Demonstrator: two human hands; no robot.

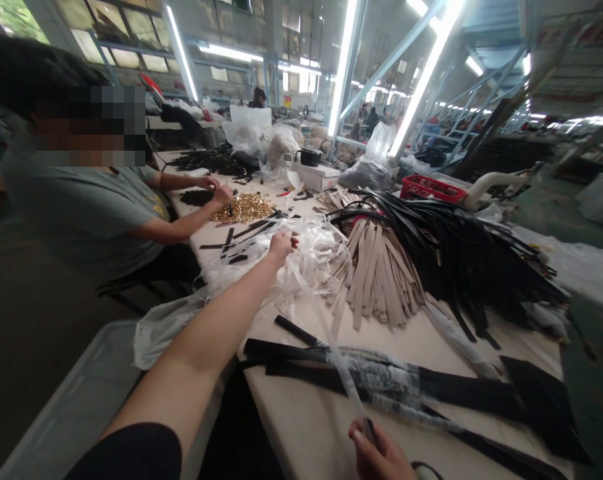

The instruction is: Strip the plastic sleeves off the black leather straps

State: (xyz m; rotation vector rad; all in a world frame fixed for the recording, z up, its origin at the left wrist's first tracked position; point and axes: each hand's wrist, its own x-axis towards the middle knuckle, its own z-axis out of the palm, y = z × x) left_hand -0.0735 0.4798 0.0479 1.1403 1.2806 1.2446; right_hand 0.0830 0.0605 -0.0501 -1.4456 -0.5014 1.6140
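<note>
My left hand (282,245) reaches out over a heap of clear plastic film (321,250), its fingers pinched at the upper end of a long translucent strip (334,343). Down at the bottom edge, my right hand (381,453) is closed on the strip's lower end, where a small dark piece shows between thumb and fingers. The strip runs diagonally between both hands. Beneath it lie black straps (301,373), partly wrapped in clear film. A fanned bundle of beige strips (379,277) spreads to the right of the film heap.
Long black straps (446,247) pile up at right, before a red basket (431,189). At left a seated person (96,207) handles small parts by gold-coloured pieces (249,208). A translucent bin (76,407) stands lower left. A white box (319,177) sits farther back.
</note>
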